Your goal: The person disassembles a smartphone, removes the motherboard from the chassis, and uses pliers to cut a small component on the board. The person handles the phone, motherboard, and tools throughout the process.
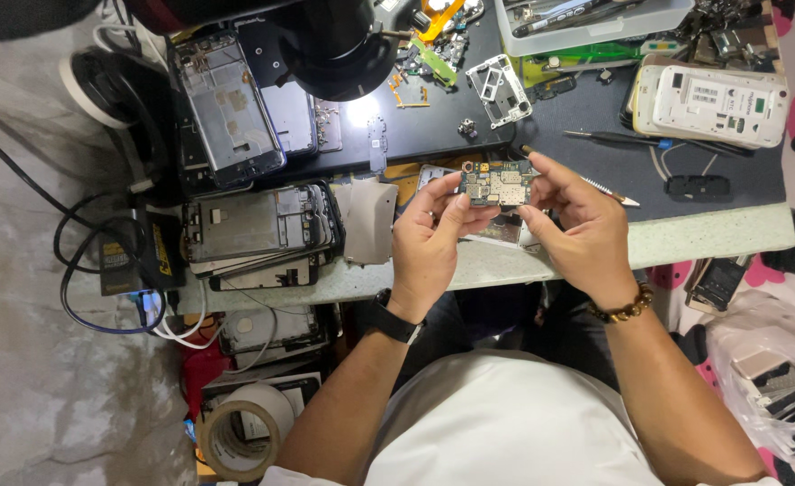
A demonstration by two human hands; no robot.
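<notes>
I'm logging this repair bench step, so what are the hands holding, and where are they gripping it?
Both hands hold one small circuit board above the bench: the left hand pinches its left end, the right hand its right end, between thumb and fingertips.

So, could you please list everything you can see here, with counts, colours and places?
circuit board: one, green with metal shields, held between both hands
phone frames: several, grey, stacked left on the bench
white phone: one, white, far right
screwdriver: one, dark with a blue band, on the black mat
tape roll: one, beige, lower left
plastic tray: one, clear, top
wristwatch: one, black, left wrist
bead bracelet: one, brown, right wrist
left hand: grip on the board's left end
right hand: grip on its right end
</notes>
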